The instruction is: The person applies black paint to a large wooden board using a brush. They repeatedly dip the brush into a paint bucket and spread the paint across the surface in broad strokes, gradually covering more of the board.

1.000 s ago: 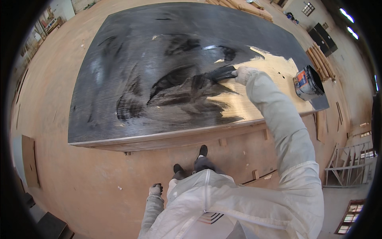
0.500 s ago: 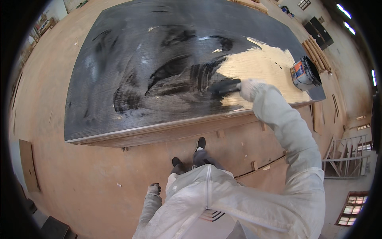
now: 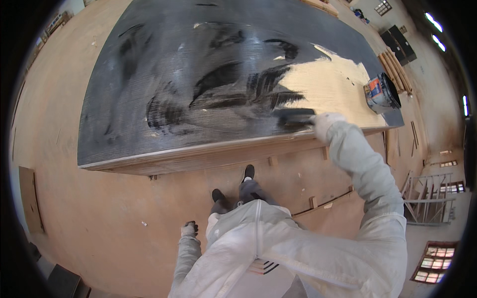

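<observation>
A large wooden board (image 3: 338, 84) lies flat on supports, mostly coated in black paint, with a bare patch at its right end. My right hand (image 3: 325, 123), in a light glove, grips a wide black brush (image 3: 294, 117) pressed on the board near its front edge, at the border of the black and bare areas. A paint can (image 3: 381, 92) stands on the board's right end. My left hand (image 3: 189, 229) hangs at my side over the floor, gloved, fingers curled with nothing visible in it. I wear a white coverall.
The floor is covered with plywood sheets (image 3: 99, 223). Wooden slats (image 3: 395, 69) lie beyond the board at the right. A metal frame (image 3: 427, 203) stands at the right. A dark box (image 3: 64, 280) sits at the lower left.
My right hand has drawn the brush back toward the board's front edge and slightly right. The view has shifted closer to the board.
</observation>
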The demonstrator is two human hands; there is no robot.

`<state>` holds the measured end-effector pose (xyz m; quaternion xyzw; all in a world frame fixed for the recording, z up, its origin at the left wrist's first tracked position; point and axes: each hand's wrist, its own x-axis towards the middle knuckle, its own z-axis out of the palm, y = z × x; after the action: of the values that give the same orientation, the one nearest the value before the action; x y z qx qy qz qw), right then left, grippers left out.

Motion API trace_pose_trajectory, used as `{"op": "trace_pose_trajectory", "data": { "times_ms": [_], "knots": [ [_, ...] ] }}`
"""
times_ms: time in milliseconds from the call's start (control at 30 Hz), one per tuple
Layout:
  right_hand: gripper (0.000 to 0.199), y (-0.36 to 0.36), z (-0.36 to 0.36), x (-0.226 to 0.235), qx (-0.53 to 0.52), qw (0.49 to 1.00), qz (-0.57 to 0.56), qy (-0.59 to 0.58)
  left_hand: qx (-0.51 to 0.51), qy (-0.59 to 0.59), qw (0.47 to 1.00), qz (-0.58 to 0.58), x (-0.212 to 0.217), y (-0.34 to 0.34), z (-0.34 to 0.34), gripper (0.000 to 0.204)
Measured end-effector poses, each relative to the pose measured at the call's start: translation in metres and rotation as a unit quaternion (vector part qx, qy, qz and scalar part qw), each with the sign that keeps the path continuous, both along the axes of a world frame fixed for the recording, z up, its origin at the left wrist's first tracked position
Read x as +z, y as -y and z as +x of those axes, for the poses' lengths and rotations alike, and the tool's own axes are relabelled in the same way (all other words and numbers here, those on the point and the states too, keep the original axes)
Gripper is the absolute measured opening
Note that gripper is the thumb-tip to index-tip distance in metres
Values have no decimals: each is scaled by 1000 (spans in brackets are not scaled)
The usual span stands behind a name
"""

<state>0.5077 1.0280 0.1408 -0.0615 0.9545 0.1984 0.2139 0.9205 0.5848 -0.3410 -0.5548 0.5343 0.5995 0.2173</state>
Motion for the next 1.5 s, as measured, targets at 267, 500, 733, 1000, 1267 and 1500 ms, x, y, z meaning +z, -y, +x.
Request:
{"op": "trace_pose_trajectory", "data": {
  "times_ms": [267,500,733,1000,1267,1500],
  "knots": [
    [36,-17,17,17,-44,998,37,36,-56,88,994,28,-10,1,34,18],
    [38,2,24,21,-73,995,37,55,-61,31,998,-8,-9,30,-5,20],
    [39,24,30,18,-66,996,26,53,-73,14,997,-22,-3,34,-40,21],
    [42,45,-4,-3,30,999,-38,15,-100,29,994,-24,3,17,-37,22],
    [40,78,-8,7,132,991,-33,14,17,-17,999,-33,4,6,16,24],
    [43,190,-12,5,127,988,-54,65,-9,63,998,-14,2,-17,69,22]
  ]
}}
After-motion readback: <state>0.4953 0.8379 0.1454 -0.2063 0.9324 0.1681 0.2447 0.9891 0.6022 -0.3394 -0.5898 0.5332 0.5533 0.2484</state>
